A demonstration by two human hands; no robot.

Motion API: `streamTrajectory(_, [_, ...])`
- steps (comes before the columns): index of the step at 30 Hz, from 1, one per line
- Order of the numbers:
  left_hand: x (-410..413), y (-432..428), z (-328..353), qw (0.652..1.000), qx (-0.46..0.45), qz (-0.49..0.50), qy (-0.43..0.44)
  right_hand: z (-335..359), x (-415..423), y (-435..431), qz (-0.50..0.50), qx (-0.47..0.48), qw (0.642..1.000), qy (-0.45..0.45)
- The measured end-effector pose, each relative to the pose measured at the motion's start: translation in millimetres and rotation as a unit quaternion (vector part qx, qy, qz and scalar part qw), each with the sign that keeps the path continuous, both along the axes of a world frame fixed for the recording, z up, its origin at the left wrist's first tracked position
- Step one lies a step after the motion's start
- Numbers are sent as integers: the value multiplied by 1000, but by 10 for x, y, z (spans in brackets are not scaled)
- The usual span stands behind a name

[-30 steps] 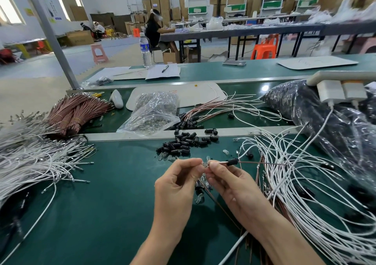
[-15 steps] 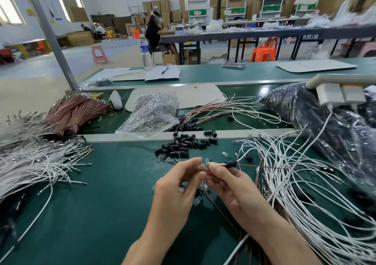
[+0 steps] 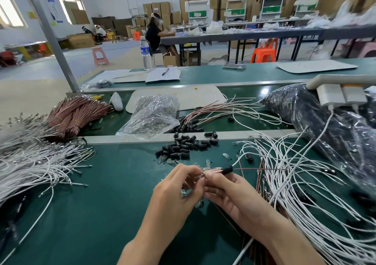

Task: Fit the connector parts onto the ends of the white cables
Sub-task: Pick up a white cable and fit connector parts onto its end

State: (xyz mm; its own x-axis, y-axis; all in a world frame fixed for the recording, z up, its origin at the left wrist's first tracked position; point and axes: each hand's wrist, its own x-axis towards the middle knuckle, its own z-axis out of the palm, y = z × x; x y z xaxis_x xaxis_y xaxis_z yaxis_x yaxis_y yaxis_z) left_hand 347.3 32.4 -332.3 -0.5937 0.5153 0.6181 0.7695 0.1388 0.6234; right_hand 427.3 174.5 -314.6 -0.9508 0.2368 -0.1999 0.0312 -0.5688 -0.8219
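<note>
A green tabletop [image 3: 101,214] is strewn at right with white cables [image 3: 305,183]; black connector parts [image 3: 183,145] are piled behind, so much work is judged left. At centre, one cable end [image 3: 214,171], its black connector [image 3: 226,170] on, is pinched by left hand [image 3: 179,185] and right hand [image 3: 225,187].

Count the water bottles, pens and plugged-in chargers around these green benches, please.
Water bottle: 1
Pen: 1
Chargers: 2
Total: 4
</note>
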Motion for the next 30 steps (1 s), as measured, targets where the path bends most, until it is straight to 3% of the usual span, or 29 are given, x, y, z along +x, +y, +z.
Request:
streamTrajectory(22, [7, 1, -5, 997, -22, 52, 50, -183, -65, 46, -67, 88, 993, 28])
streamTrajectory(30, [-28, 2, -27, 999, 18, 49, -2, -126, -86, 178, -151, -55, 986, 45])
